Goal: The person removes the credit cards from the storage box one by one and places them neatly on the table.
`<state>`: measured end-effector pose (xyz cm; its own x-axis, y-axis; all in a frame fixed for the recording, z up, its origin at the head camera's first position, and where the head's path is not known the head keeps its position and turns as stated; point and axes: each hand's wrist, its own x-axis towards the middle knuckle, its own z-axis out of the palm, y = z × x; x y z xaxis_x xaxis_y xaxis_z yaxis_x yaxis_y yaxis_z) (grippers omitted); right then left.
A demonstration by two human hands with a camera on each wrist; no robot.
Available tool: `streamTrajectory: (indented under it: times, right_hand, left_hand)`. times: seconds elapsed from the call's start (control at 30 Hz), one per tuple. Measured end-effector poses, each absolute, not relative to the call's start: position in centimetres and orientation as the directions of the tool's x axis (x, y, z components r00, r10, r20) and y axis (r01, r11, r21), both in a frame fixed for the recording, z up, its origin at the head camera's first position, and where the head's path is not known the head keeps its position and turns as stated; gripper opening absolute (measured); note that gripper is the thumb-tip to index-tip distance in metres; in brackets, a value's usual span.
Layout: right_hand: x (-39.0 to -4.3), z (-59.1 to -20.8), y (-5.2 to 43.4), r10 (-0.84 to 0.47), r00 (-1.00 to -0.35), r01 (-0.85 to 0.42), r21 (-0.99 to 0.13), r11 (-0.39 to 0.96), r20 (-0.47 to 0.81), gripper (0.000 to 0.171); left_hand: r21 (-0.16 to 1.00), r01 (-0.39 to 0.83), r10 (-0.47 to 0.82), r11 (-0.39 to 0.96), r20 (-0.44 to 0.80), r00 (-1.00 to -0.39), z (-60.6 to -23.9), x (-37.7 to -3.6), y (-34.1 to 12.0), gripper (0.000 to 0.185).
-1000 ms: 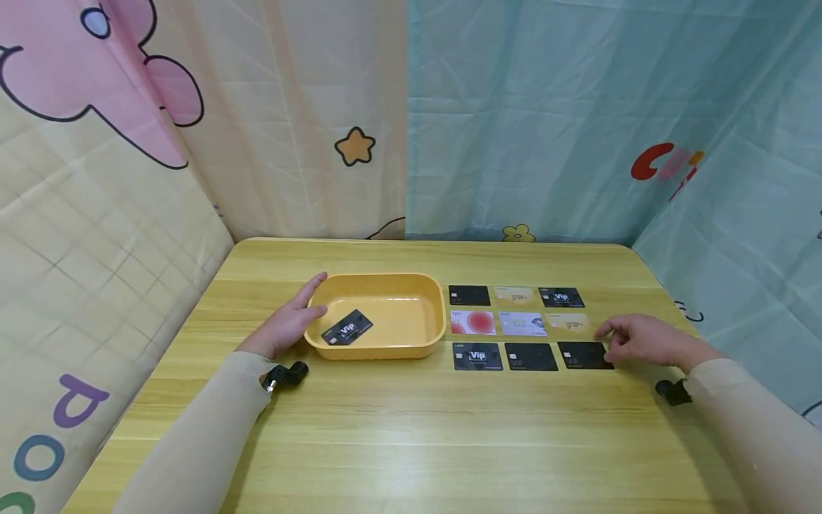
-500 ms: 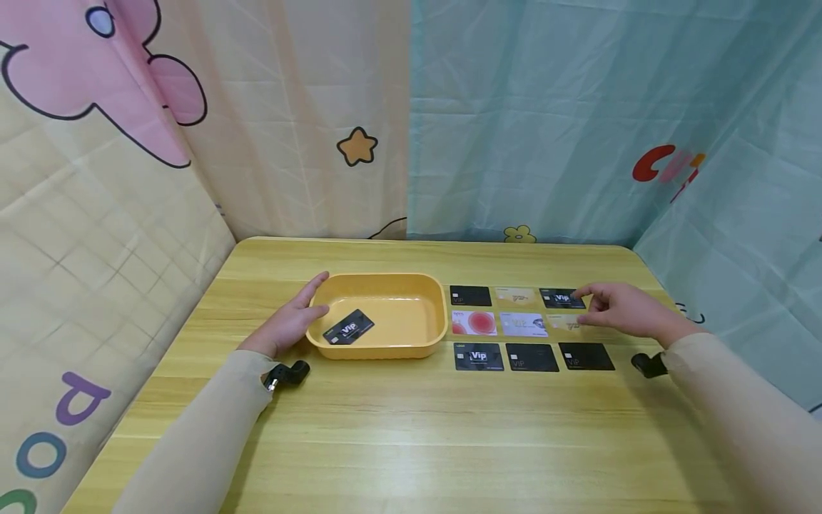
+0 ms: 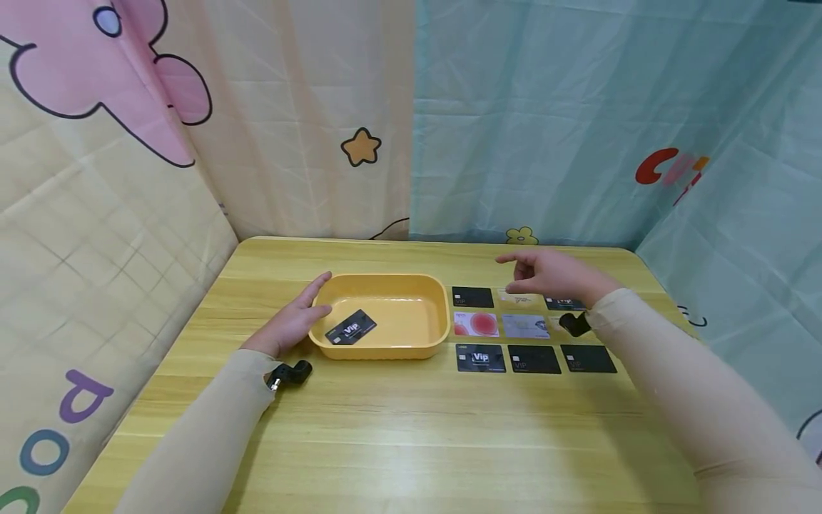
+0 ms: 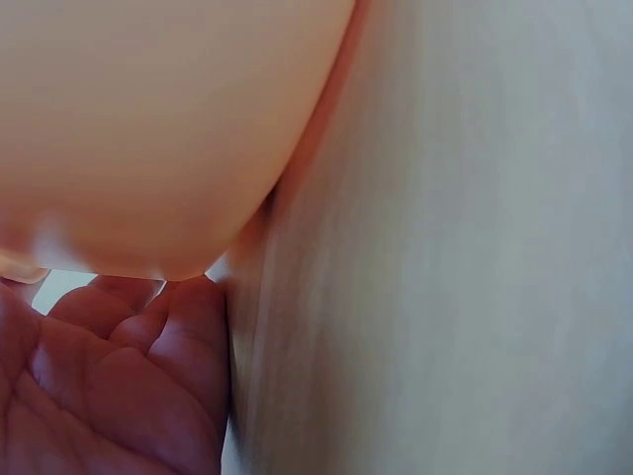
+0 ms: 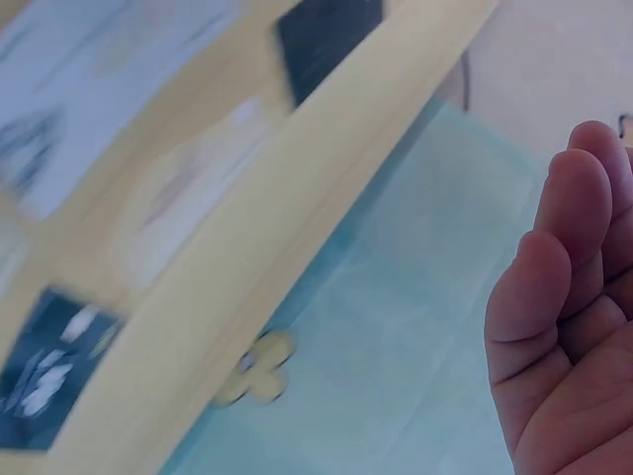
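A yellow tray (image 3: 385, 355) sits on the table with a dark Vip card (image 3: 350, 327) lying aslant inside. My left hand (image 3: 289, 325) rests against the tray's left end, its thumb at the rim. Seen from the left wrist, the fingertips (image 4: 188, 307) touch the outer wall low near the tabletop. My right hand (image 3: 549, 275) hovers over the back row of cards, index finger pointing left, other fingers loosely curled, holding nothing. It partly covers a gold card (image 3: 525, 299) and a dark Vip card (image 3: 565, 304). In the right wrist view the fingers (image 5: 529, 297) show bent, with nothing against them.
Cards lie in three rows right of the tray: a black card (image 3: 472, 297), a pink-red card (image 3: 476, 324), a silver card (image 3: 525, 326), and dark cards (image 3: 534, 359) in front. My right sleeve (image 3: 681, 385) crosses the table's right side. Curtains (image 3: 526, 128) hang behind.
My right hand has moved from beside the front-right card, up past the right column, then left over the back row. The left hand, tray and cards keep their places.
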<state>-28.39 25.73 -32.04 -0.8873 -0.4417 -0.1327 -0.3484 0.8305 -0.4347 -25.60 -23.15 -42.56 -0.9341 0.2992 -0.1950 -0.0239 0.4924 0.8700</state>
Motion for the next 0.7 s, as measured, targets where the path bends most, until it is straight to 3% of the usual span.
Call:
streamTrajectory:
  times: [0.3,0.7]
  right_hand:
    - [-29.8,-30.8,19.7,-0.581,-0.807,-0.467,-0.492,0.735,-0.102,0.063]
    - [-30.9,-30.1,13.5,-0.644,-0.758,-0.525,-0.489,0.697,-0.103,0.067]
  left_hand:
    - [0.871,-0.039,0.287,0.489,-0.203,-0.936,-42.6,-25.5,-23.0,0.069]
    - [0.861,-0.061,0.266,0.504,-0.223,-0.938,-42.5,-25.4,-23.2,0.068]
